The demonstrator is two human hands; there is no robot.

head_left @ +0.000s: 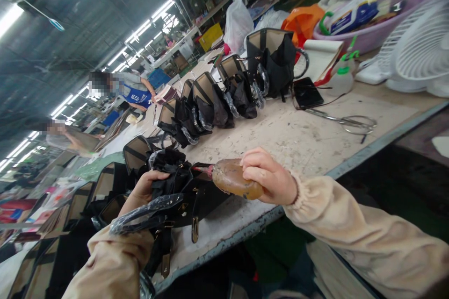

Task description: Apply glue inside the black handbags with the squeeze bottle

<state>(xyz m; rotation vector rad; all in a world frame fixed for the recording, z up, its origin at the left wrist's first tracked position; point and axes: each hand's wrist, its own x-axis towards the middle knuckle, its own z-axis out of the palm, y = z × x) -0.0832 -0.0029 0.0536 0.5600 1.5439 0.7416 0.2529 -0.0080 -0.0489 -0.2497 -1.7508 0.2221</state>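
Gripped in my right hand is an amber squeeze bottle, held on its side with its reddish nozzle pointing left. The nozzle's tip meets the upper edge of a black bag at the table's front edge. My left hand holds the bag's black fabric, thumb on top and the other fingers mostly hidden. A plastic-wrapped handle lies across my left wrist, and metal-tipped straps hang from the bag's front.
More black bags stand in a row along the table. Scissors, a phone, glasses, a green-capped bottle, a white fan and a purple basin sit at the right. Two people are at the left.
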